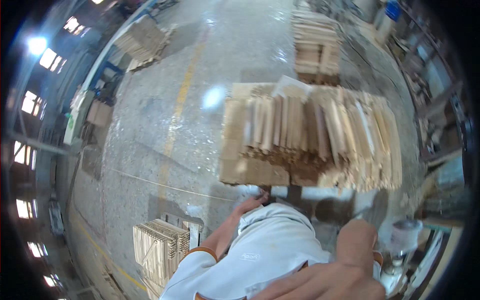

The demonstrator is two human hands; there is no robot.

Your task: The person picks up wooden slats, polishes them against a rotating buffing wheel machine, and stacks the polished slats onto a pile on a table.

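Observation:
My right hand [327,284] is raised close against my chest at the lower edge. Its back faces up and its fingers stretch leftward, partly cut off by the frame; nothing shows in it. My left hand [256,200] hangs low in front of me, close to the near edge of a large wood stack. Its fingers are small and blurred, so their pose is unclear. On that stack, a row of upright wooden slats [295,122] leans side by side on a layer of flat boards [255,171]. A pale sheet [292,86] lies at its far edge.
A smaller stack of wooden strips [160,245] stands at the lower left. More stacked wood [317,45] lies beyond the large stack, and another pile [142,41] is at the far left. Shelving [435,105] lines the right side. A yellow line [182,95] crosses the concrete floor.

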